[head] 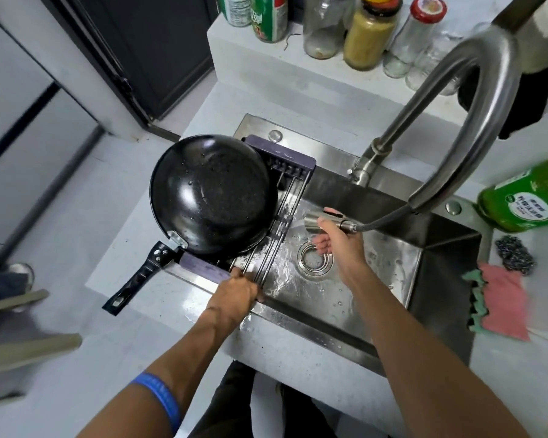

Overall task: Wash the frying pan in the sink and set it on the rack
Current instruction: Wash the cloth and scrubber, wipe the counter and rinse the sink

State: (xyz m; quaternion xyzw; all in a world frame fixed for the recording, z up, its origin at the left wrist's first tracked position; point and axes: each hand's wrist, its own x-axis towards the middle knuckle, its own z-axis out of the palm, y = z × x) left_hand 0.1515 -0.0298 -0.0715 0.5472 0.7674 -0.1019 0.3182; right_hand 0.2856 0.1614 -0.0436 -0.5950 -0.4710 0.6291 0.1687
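Over the sink (389,267), my right hand (336,238) clasps the sprayer (325,221); left hand (238,290) grips the rack (279,216) bearing the pan (209,194). I'd rinse gently, rack steadied.

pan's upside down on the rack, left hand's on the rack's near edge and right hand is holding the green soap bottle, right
Not quite. The head view shows the right hand holding the pull-out faucet sprayer over the sink; the green soap bottle stands untouched on the counter. The pan and left hand are as you say, on the rack.
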